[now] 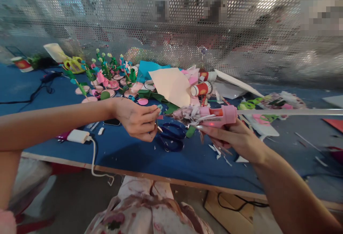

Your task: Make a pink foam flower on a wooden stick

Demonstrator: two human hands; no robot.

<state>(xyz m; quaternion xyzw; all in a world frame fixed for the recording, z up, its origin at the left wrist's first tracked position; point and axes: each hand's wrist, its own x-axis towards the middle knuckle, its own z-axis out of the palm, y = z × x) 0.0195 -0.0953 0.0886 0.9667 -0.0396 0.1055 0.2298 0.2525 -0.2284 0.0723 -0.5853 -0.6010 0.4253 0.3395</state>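
Observation:
My right hand (238, 137) is wrapped round a pink hot glue gun (221, 116), held level above the table with its nozzle pointing left. Strands of dried glue and scraps cling to the front of the gun, and a long clear glue stick (289, 112) sticks out of its back. My left hand (140, 121) pinches a small light-blue paper piece (160, 108) between thumb and finger, just left of the nozzle. Below and between the hands, dark blue-handled scissors (173, 137) lie on the table.
Several paper flowers on round bases (107, 83) stand at the back left. Cream paper (171, 83) and paper cups (201, 88) lie behind the hands. A white power bank (77, 136) with a cable is near the front edge. A perforated metal screen (120, 19) closes off the back.

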